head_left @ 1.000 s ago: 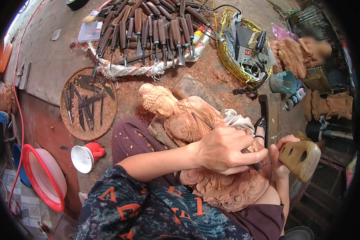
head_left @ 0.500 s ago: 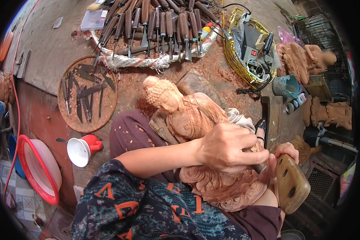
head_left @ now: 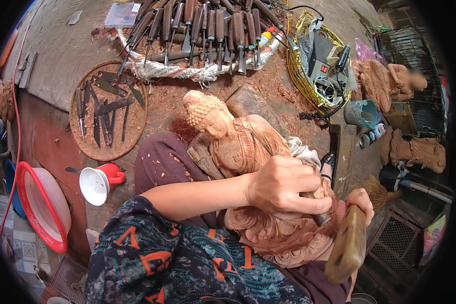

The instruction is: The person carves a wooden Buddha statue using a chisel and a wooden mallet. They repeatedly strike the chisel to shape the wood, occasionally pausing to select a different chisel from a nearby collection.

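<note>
A reddish wooden statue of a seated figure with a curled-hair head [head_left: 210,119] lies tilted across my lap. My left hand [head_left: 283,190] is closed around a chisel [head_left: 321,219]; its butt shows below the fingers, and its thin dark shaft lies against the statue's chest. The grip hides the middle of the chisel. On the right, my right hand [head_left: 361,202] is wrapped round a wooden mallet [head_left: 347,248], a thick worn block seen nearly edge-on. The mallet stands close to the chisel's butt, with a gap between them.
Many chisels [head_left: 220,30] rest on a white-wrapped ring at the back. A round tray [head_left: 142,129] of blades sits left, near a red-white mug [head_left: 115,175] and a pink basin [head_left: 61,215]. Right are a yellow wire basket [head_left: 295,63], a blue-green pot [head_left: 357,114] and more carvings [head_left: 375,83].
My right hand has turned the mallet from face-on to nearly edge-on and moved it left, toward the chisel. The left hand keeps its grip. The view has shifted slightly.
</note>
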A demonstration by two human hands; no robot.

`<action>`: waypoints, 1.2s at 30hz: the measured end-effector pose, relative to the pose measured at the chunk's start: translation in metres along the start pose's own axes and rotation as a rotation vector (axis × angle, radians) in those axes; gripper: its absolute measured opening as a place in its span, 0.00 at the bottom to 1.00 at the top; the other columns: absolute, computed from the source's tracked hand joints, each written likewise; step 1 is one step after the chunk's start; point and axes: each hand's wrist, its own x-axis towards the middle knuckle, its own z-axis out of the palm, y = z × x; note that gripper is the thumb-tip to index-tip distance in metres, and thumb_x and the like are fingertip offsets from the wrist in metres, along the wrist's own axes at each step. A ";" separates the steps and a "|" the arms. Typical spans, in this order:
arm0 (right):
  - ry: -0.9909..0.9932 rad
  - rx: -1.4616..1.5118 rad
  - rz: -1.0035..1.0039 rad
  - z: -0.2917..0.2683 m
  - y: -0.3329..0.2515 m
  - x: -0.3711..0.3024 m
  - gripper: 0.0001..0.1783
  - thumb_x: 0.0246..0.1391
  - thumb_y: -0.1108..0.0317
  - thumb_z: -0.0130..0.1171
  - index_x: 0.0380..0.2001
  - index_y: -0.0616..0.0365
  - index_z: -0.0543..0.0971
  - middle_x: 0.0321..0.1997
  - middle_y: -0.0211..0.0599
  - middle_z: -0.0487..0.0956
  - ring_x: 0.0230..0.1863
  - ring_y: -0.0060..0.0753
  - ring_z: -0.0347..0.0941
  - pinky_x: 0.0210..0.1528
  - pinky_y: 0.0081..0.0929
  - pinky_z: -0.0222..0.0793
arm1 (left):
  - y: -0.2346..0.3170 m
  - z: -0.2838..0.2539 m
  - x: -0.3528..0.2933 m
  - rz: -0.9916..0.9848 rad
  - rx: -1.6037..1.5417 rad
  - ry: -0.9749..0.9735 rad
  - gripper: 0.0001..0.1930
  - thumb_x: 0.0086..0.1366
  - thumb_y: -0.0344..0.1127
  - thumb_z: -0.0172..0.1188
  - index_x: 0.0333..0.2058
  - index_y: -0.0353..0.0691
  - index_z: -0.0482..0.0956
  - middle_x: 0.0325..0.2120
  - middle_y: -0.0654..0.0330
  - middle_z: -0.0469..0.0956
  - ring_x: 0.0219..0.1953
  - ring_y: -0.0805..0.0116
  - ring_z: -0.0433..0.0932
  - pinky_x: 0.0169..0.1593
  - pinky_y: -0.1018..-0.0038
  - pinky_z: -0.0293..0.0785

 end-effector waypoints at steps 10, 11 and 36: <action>-0.152 -0.181 -0.020 -0.009 -0.006 0.006 0.13 0.43 0.79 0.63 0.31 0.61 0.69 0.18 0.38 0.68 0.17 0.36 0.65 0.20 0.29 0.60 | -0.001 -0.008 -0.002 0.022 -0.039 -0.013 0.11 0.51 0.40 0.60 0.34 0.51 0.80 0.19 0.70 0.63 0.19 0.75 0.66 0.20 0.77 0.59; -0.109 -0.161 -0.007 -0.008 -0.007 0.002 0.13 0.44 0.79 0.63 0.30 0.61 0.69 0.18 0.38 0.68 0.17 0.36 0.65 0.20 0.29 0.60 | -0.002 -0.007 -0.002 0.036 -0.057 0.009 0.10 0.51 0.39 0.59 0.34 0.50 0.81 0.18 0.70 0.62 0.17 0.76 0.65 0.19 0.78 0.57; -0.039 -0.059 0.032 -0.001 -0.006 -0.001 0.13 0.44 0.78 0.64 0.30 0.61 0.69 0.18 0.37 0.68 0.18 0.34 0.66 0.22 0.28 0.62 | 0.001 -0.006 0.002 0.010 -0.069 0.058 0.16 0.45 0.41 0.60 0.36 0.48 0.81 0.18 0.69 0.62 0.17 0.75 0.65 0.17 0.78 0.57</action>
